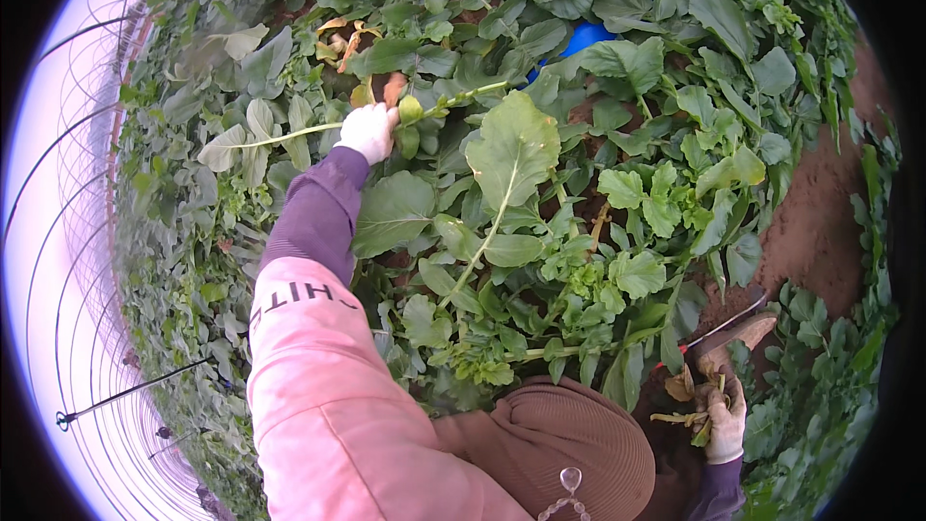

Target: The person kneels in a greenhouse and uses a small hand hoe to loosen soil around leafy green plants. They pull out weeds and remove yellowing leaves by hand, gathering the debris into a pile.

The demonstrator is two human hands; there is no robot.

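My left hand point(367, 132), in a white glove, reaches into the leafy crop. It is closed on a long green stem point(304, 130) whose leaves trail to the left. A dry orange-brown leaf point(394, 89) stands just above its fingers. At the lower right, my gloved right hand point(723, 420) holds a bunch of yellowed, wilted leaves and stalks point(684, 417). Just above that hand lies a tan-brown object point(738, 336), possibly a shoe. Beside it is a thin tool point(727, 322) with a metal edge and a red part, half hidden by leaves.
Dense green leafy plants point(514, 152) surround my bent knee point(564, 441). Bare brown soil point(817, 231) shows at the right, between rows. Blue material point(586, 36) peeks through the leaves farther off. Thin dark hoops point(58, 137) and a rod point(137, 391) stand along the left.
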